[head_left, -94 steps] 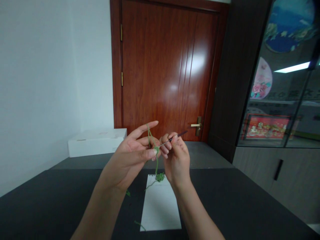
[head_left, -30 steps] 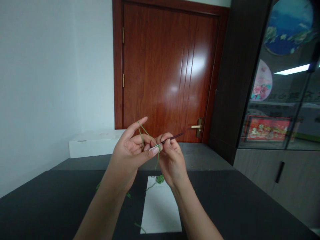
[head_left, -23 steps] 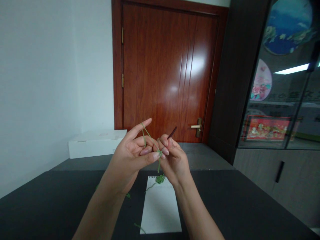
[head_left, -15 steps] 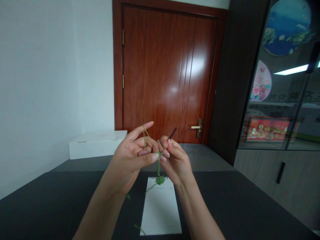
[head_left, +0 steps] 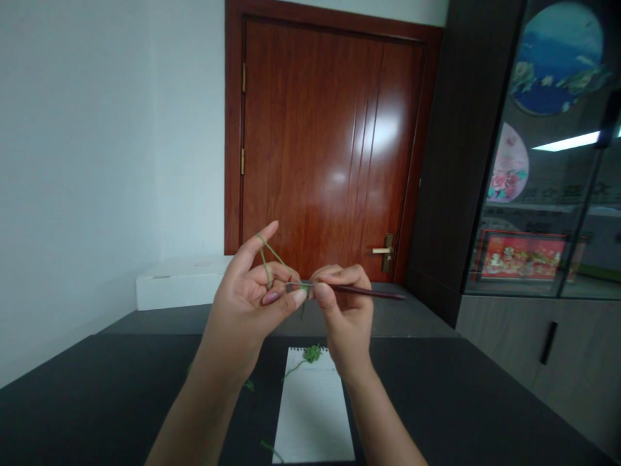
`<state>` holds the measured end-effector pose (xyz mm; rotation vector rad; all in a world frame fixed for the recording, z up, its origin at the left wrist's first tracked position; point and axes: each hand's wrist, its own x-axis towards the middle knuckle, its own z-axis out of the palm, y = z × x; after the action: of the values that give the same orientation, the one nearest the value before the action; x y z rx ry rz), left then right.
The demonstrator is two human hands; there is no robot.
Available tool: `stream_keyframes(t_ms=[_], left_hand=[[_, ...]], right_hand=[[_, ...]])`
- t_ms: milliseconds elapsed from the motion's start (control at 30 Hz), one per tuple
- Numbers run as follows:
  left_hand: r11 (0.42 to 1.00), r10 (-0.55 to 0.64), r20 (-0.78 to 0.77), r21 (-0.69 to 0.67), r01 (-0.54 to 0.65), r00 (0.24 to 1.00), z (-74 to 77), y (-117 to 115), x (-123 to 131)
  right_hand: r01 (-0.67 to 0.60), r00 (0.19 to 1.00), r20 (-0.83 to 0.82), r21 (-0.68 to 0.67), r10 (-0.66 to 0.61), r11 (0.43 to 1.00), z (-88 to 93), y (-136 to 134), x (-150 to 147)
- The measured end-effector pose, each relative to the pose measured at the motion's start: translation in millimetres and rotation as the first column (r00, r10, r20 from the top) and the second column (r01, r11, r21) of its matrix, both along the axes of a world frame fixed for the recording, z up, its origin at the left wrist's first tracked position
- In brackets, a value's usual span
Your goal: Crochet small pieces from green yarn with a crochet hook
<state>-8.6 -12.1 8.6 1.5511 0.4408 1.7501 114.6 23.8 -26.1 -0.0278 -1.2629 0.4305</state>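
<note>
Green yarn (head_left: 274,250) loops over the raised index finger of my left hand (head_left: 247,298), whose thumb and other fingertips pinch the yarn. My right hand (head_left: 345,304) grips a crochet hook (head_left: 373,292) with a dark red handle, held nearly level and pointing left. The hook's thin metal tip lies at the yarn by my left thumb. Below the hands, a small green yarn piece (head_left: 312,353) rests on the top edge of a white spiral notepad (head_left: 315,414). Another yarn end lies across the pad's lower left corner.
The notepad lies on a black table (head_left: 436,395). At the back left sits a white box (head_left: 179,288). Beyond the table stand a brown wooden door (head_left: 310,149) and, on the right, a glass-fronted cabinet (head_left: 538,336). A green yarn bit (head_left: 249,384) shows beside my left wrist.
The hook has swung from steeply tilted to nearly level, its handle now pointing right. My left index finger has shifted left and up. The yarn strand that hung between the hands is now mostly hidden.
</note>
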Motion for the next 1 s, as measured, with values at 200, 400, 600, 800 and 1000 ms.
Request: stream_keyframes(t_ms=[200, 400, 600, 800, 1000], left_hand=[[0.933, -0.260, 0.111, -0.228, 0.279, 0.959, -4.1, -6, 2], [0.857, -0.422, 0.165, -0.249, 0.452, 0.891, -4.2, 0, -1], [0.881, -0.416, 0.096, -0.206, 0.427, 0.904, -4.3, 4, -4], [0.856, -0.476, 0.052, -0.199, 0.476, 0.878, -6.0, 8, -8], [0.901, -0.408, 0.006, -0.161, 0.403, 0.913, -5.7, 8, -9]], right_hand=[[0.597, 0.757, -0.029, 0.435, -0.652, 0.674, -10.0, 1, 10], [0.129, 0.989, -0.099, 0.185, -0.112, 0.974, -8.9, 4, -9], [-0.292, 0.942, -0.178, -0.019, 0.284, 0.956, -2.1, -3, -10], [-0.503, 0.856, -0.209, -0.117, 0.474, 0.857, 0.8, -7, -3], [-0.660, 0.751, -0.226, -0.278, 0.620, 0.698, 3.8, -8, -1]])
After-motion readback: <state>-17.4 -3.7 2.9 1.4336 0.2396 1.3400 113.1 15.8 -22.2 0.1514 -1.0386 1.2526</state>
